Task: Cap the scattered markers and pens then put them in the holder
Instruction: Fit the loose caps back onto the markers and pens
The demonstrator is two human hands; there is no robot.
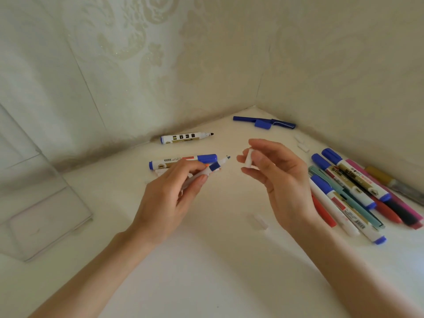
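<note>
Matte cream surface (206, 260), embossed wallpaper (160, 53) behind; left hand (171, 191) grips slim white uncapped marker (215, 166); right hand (278, 173) pinches white cylindrical cap (248, 158).

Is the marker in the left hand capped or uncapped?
Uncapped. The marker in the left hand shows its bare tip, and the right hand holds a white cap apart from it.

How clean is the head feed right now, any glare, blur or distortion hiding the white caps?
Head view: soft, even light, no glare, only faint shadows; wide-angle distortion slants the wall seams; the white cap in the right hand reads clearly, but the loose cap nearly vanishes against the white table; the clear holder shows only by its edges.
</note>
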